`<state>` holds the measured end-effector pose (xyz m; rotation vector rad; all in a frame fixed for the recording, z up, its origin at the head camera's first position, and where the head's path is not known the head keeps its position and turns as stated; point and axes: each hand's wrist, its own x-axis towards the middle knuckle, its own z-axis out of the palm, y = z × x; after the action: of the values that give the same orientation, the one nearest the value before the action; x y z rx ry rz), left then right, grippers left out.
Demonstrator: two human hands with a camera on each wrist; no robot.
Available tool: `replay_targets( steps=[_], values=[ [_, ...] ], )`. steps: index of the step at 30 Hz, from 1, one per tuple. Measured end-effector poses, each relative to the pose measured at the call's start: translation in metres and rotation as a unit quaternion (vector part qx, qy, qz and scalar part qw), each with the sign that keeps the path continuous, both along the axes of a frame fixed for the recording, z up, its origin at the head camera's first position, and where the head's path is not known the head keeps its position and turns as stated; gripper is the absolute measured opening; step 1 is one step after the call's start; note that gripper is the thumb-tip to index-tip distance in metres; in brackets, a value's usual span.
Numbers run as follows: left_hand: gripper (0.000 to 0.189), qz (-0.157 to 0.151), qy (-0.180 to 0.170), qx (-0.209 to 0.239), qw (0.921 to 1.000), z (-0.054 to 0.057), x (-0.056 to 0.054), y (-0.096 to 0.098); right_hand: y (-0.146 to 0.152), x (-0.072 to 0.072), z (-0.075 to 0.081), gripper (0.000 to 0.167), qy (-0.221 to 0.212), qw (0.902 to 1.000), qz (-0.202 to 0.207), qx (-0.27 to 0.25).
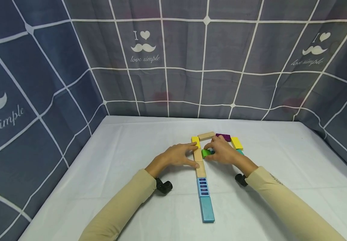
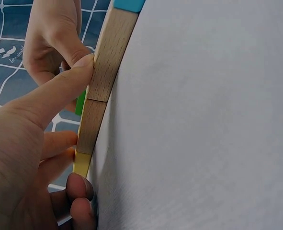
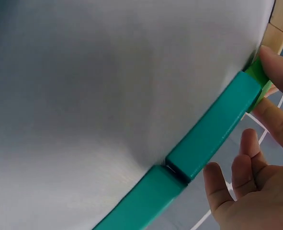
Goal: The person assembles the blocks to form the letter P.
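Note:
A column of flat blocks runs up the white table: teal [image 1: 207,210], light blue with dark printed squares [image 1: 203,187], two plain wooden blocks [image 1: 201,170] and a yellow block [image 1: 195,140]. My left hand [image 1: 177,154] lies along its left side, thumb on the lower wooden block and fingertips by the yellow one. Between thumb and finger, my right hand [image 1: 223,152] pinches a green block [image 3: 258,72] beside the upper wooden block. The green block meets the end of a teal block [image 3: 213,124]; a second teal block [image 3: 141,199] follows in line.
At the column's far end, a wooden block [image 1: 206,136], a purple block [image 1: 223,137] and another yellow block [image 1: 237,143] curve round to the right. White cloth covers the table [image 1: 137,140]. A dark checked curtain [image 1: 179,83] stands behind and at both sides.

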<state>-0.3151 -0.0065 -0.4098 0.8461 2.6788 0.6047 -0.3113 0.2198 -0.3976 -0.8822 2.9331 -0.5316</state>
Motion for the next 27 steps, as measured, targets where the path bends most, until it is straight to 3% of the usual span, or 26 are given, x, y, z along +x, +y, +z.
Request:
replay_targets(
  steps=[19,27],
  values=[
    [0.083,0.002,0.003,-0.001,1.0,0.0,0.002,0.0,-0.001,0.004,-0.002,0.046,-0.002,0.9997,-0.015,0.017],
    [0.084,0.01,0.001,0.0,1.0,-0.002,0.001,0.0,0.02,0.016,0.0,0.039,0.02,0.9993,-0.031,0.003]
  ],
)
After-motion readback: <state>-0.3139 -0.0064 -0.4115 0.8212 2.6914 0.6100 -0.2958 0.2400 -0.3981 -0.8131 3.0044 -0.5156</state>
